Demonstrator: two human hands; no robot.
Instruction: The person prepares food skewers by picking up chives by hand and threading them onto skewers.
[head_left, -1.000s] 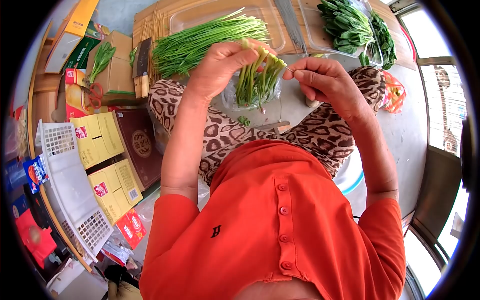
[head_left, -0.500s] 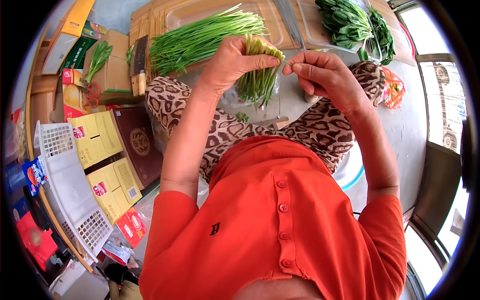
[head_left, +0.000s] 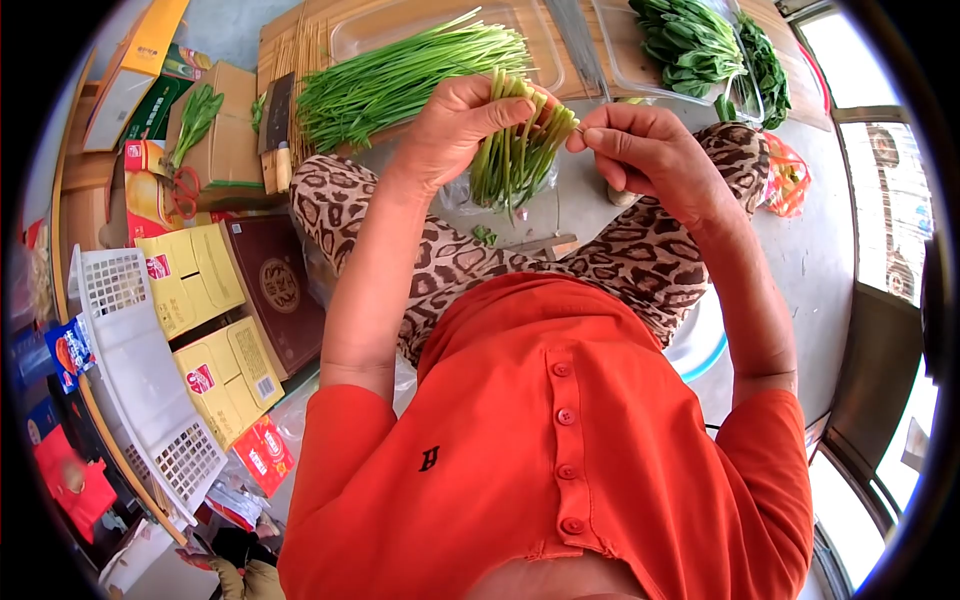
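Note:
My left hand (head_left: 455, 130) is closed round a short row of green stems (head_left: 510, 165), its thumb across their top and its fingers behind. The cut ends point up and the stems hang down. At the row's right side my right hand (head_left: 645, 150) pinches the end of a thin skewer, mostly hidden by the fingertips and stems. Beyond my left hand a heap of long green stalks (head_left: 400, 75) lies on a clear tray (head_left: 350, 35). A bundle of thin metal skewers (head_left: 575, 45) lies to the right of that heap.
Leafy greens (head_left: 690, 45) fill a clear tray at the upper right. A cleaver (head_left: 277, 125) and thin wooden sticks (head_left: 300, 45) are at the left of the board. Boxes (head_left: 190, 275), red scissors (head_left: 185, 190) and a white basket (head_left: 150, 370) stand to the left.
My left thumb has shifted back to the left along the stems, which now fan out more. My right hand has stayed nearly in place, and less of the skewer shows.

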